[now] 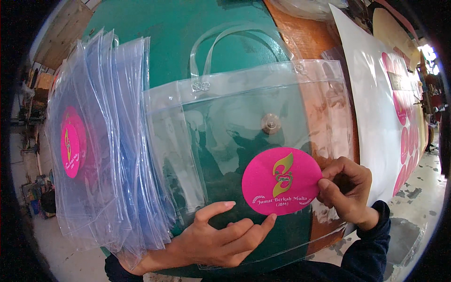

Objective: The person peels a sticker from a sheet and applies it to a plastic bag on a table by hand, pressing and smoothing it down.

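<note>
A round pink sticker [260, 181] with a yellow-green emblem and white lettering lies over the front of a clear plastic bag [225, 117]. My right hand [346, 190] pinches the sticker's right edge between thumb and fingers. Below it, my left hand [230, 239] rests with fingers apart on the bag, one fingertip at the sticker's lower edge. The bag lies flat, its clear handles [206, 56] pointing away from me. To the left, a stack of clear bags [108, 150] covers part of my left wrist; a pink sticker [70, 150] shows on it.
Under the bag is a green tabletop [155, 19] with a brown wooden strip [300, 28] along its right. A white sheet [371, 108] stands or hangs at the right, beside more pink round stickers [404, 155]. A grey floor [413, 221] shows beyond.
</note>
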### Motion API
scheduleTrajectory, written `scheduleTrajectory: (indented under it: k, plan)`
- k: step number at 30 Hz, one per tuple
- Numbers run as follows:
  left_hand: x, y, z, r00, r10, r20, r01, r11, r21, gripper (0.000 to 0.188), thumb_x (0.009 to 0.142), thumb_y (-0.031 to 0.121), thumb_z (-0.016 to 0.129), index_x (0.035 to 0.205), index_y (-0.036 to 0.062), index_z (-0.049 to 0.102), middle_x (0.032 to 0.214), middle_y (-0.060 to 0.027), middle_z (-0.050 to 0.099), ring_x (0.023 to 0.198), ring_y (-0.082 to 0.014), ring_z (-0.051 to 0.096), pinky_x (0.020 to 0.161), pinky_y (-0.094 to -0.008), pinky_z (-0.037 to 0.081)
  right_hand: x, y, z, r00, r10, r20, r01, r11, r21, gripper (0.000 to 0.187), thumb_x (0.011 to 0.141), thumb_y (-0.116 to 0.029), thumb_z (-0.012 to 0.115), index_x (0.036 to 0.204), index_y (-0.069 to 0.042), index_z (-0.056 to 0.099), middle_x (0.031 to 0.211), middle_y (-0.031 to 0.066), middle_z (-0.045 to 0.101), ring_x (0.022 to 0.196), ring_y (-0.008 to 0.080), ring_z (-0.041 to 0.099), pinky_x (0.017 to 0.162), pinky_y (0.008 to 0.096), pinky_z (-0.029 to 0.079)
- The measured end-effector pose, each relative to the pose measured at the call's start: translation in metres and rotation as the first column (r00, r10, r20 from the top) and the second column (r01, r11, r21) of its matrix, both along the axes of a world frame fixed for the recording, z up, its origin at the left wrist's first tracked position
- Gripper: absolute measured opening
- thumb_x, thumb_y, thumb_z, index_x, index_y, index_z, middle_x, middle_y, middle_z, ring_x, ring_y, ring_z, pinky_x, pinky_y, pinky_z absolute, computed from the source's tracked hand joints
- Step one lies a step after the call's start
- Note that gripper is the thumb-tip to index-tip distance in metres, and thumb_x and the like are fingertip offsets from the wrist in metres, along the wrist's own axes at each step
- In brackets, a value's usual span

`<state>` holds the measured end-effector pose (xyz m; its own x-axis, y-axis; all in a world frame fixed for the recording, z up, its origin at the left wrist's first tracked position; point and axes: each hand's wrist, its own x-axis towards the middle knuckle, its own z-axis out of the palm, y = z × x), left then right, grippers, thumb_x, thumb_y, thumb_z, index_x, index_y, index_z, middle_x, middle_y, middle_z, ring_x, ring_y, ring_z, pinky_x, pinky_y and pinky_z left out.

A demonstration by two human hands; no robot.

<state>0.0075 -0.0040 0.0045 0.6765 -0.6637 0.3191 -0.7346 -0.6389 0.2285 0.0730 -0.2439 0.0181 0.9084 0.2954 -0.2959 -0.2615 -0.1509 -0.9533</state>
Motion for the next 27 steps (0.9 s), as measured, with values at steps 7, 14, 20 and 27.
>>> scheduleTrajectory:
  k: [7,14,20,27]
  plan:
    - [-0.0042,0.0019,0.0058,0.998,0.053,-0.041,-0.052,0.998,0.021,0.028,0.080,0.013,0.054,0.106,0.0167,0.064,0.085,0.0048,0.035,0.076,-0.0039,0.039,0.072,-0.0276,0.030,0.0009,-0.0011,0.0002,0.999,0.005,-0.042,-0.003,0.999,0.038,0.004,0.081,-0.001,0.060,0.081,0.002,0.057,0.066,-0.0001,0.057,0.057,0.0013,0.048,0.048,0.0160,0.034]
    - [0.0018,0.0026,-0.0008,0.999,-0.043,0.003,0.043,0.998,0.040,0.031,0.079,0.008,0.053,0.108,0.0132,0.063,0.081,0.0037,0.032,0.070,-0.0045,0.036,0.063,-0.0254,0.026,0.0004,-0.0002,0.0016,1.000,0.021,0.016,-0.020,1.000,-0.023,0.004,0.081,-0.001,0.061,0.081,0.002,0.057,0.066,0.0004,0.057,0.056,0.0016,0.048,0.047,0.0165,0.034]
    - [-0.0007,0.0036,0.0001,1.000,-0.016,0.018,0.016,1.000,0.003,0.033,0.079,0.008,0.053,0.109,0.0145,0.063,0.082,0.0031,0.031,0.073,-0.0046,0.037,0.063,-0.0244,0.027,0.0007,-0.0010,0.0003,1.000,0.008,0.000,-0.008,1.000,0.003,0.004,0.080,-0.001,0.061,0.081,0.002,0.058,0.066,0.0012,0.058,0.056,0.0016,0.048,0.047,0.0161,0.035]
    - [0.0010,0.0031,0.0056,1.000,0.018,-0.018,-0.016,0.996,0.088,0.038,0.078,0.002,0.050,0.112,0.0153,0.062,0.082,0.0032,0.031,0.075,-0.0045,0.037,0.065,-0.0244,0.029,0.0020,-0.0003,0.0050,0.999,0.042,-0.003,-0.042,0.998,-0.039,0.004,0.080,0.000,0.061,0.080,0.002,0.058,0.066,0.0011,0.058,0.057,0.0019,0.050,0.048,0.0167,0.036]
